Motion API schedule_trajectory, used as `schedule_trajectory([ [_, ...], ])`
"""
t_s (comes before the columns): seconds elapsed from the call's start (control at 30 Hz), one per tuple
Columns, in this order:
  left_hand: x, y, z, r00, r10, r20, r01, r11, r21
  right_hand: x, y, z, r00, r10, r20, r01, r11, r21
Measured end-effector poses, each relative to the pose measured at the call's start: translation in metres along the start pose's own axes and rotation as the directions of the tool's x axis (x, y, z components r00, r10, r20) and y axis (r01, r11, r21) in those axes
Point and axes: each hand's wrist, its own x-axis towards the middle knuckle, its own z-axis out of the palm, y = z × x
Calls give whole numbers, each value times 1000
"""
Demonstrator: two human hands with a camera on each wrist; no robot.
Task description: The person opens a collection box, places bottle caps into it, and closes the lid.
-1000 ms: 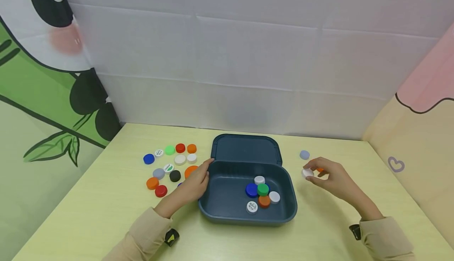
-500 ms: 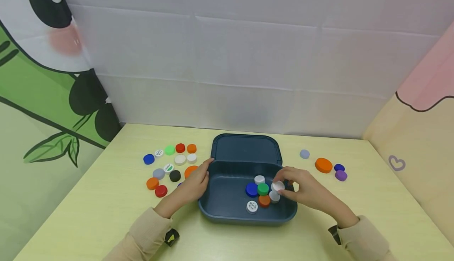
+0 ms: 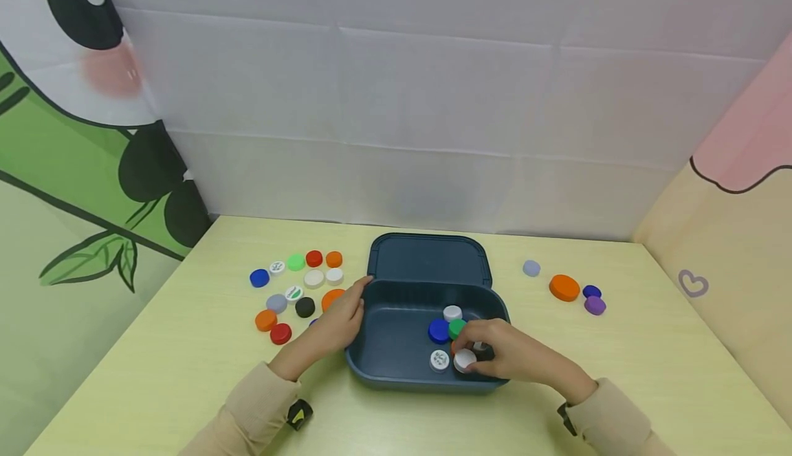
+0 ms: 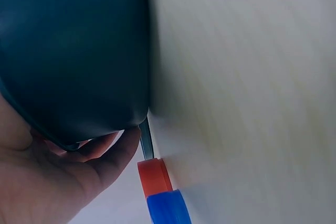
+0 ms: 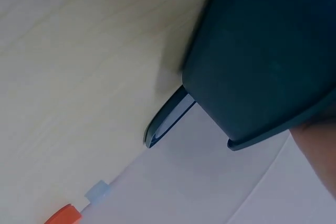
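Note:
A dark blue box stands in the middle of the table in the head view. My left hand grips its left wall near the rim; the left wrist view shows fingers against the box wall. Inside the box, my right hand pinches a white bottle cap between thumb and fingers. Around that cap lie a printed white cap, a blue cap, a partly covered green cap and another white cap. An orange cap is mostly hidden by the right hand.
Several mixed-colour caps, among them a black cap and a red cap, lie left of the box. To its right are a large orange cap, a purple cap and a pale blue cap. The lid lies behind the box.
My right hand has carried the white cap from the table on the right, over the box's right side, to low in the box's front right. The left hand has stayed put.

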Motion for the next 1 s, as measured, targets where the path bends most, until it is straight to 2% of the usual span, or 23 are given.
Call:
schedule_trajectory([
  [0.23, 1, -2, 2, 1000, 23, -12, -23, 999, 31, 3, 1, 5, 999, 7, 48, -5, 999, -46],
  [0.73, 1, -3, 4, 1000, 21, -16, -20, 999, 31, 6, 1, 6, 991, 13, 136, 1, 995, -99],
  [1.0, 2, -2, 4, 1000, 19, -16, -18, 999, 38, 7, -1, 5, 988, 33, 149, -17, 994, -106],
])
